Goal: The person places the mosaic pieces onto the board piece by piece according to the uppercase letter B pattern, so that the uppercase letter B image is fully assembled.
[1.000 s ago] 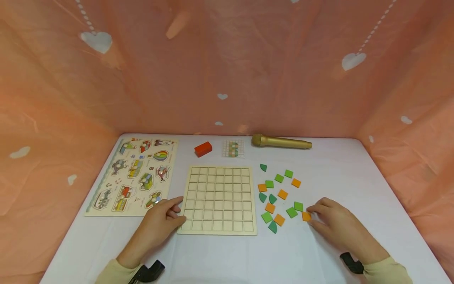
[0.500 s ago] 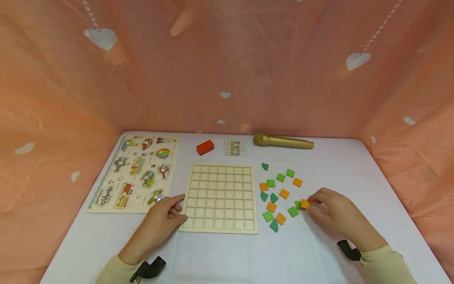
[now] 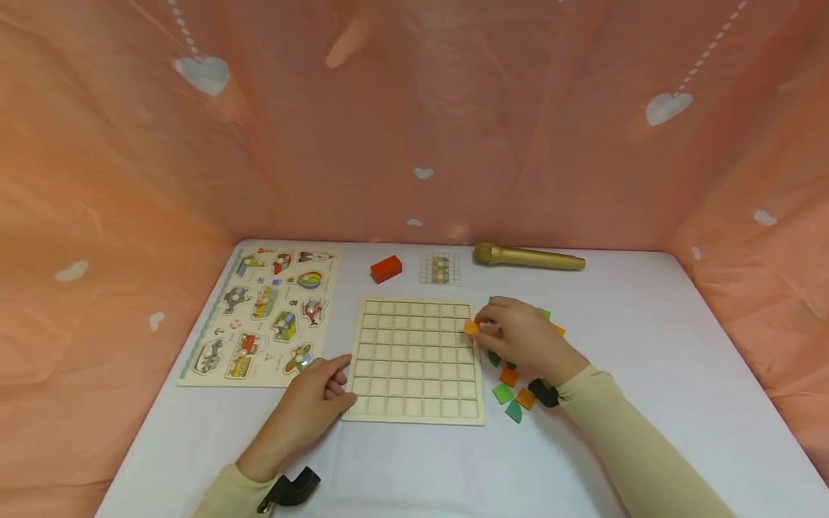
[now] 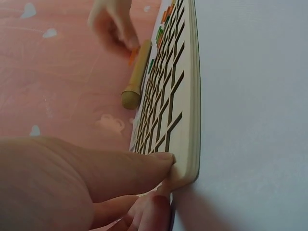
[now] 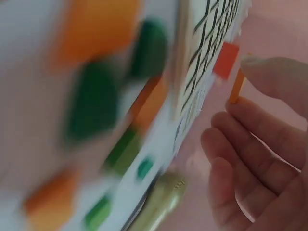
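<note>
An orange square tile (image 3: 471,328) is pinched between the thumb and index finger of my right hand (image 3: 527,337), over the right edge of the wooden grid board (image 3: 414,417). In the right wrist view the tile (image 5: 237,86) stands on edge between the fingertips, and the other fingers are loosely bent. My left hand (image 3: 314,399) touches the board's left edge with thumb and index finger, set apart along it. The left wrist view has the thumb (image 4: 130,173) resting on the board's corner. Under the right hand, orange tiles (image 3: 509,376) and green tiles (image 3: 502,393) lie partly hidden.
Behind the board are a red block (image 3: 386,269), a small printed pattern card (image 3: 440,269) and a gold microphone (image 3: 529,257). A picture puzzle board (image 3: 265,316) lies to the left. Pink cloth (image 3: 414,129) hangs around the white table (image 3: 648,338).
My right hand has picked up the orange tile from the right of the loose tiles and carried it left to the grid board. The left hand keeps its place at the board's edge.
</note>
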`<state>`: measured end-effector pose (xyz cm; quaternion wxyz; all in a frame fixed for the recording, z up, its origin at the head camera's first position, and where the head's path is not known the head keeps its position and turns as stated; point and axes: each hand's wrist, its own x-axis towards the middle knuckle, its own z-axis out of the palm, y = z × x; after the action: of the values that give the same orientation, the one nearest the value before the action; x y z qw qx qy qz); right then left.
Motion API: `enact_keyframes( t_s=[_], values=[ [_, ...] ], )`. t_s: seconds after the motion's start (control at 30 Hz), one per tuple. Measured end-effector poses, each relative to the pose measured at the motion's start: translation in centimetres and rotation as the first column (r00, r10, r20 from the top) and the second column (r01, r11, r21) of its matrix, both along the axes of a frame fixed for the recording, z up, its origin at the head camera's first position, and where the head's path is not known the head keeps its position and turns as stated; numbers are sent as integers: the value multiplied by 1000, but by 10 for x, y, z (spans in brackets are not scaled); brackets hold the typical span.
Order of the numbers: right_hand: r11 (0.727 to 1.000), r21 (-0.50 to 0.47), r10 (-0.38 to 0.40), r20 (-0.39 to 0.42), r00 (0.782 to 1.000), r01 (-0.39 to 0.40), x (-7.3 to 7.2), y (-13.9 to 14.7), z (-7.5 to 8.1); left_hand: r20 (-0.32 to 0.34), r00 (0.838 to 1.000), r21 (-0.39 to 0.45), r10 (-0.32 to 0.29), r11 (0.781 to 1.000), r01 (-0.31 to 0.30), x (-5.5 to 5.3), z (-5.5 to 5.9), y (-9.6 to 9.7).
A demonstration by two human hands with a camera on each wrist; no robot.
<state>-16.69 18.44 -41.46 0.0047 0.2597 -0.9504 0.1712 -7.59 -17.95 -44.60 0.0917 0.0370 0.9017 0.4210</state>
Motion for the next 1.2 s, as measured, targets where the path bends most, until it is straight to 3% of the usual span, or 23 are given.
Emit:
enact_keyframes(
  t_s=[0.23,0.57,0.87,1.03,1.2],
  values=[
    [998,13,64,27,998,-64,-24,-54,-5,-4,1000,6,-5,1000,5,-1,0,2],
    [995,36,88,8,996,-89,-40,-99,-11,-8,1000,5,0,1000,0,0,0,2],
    [990,85,109,33,994,-111,-39,-114,-20,7,1000,30,16,999,-16,7,-3,2],
    [990,91,111,20,994,-112,-41,-114,-17,1,1000,44,9,999,-9,4,-3,3],
    [990,68,117,62,991,-121,-43,-112,-11,26,1000,34,13,999,-14,-1,-2,0]
  ],
)
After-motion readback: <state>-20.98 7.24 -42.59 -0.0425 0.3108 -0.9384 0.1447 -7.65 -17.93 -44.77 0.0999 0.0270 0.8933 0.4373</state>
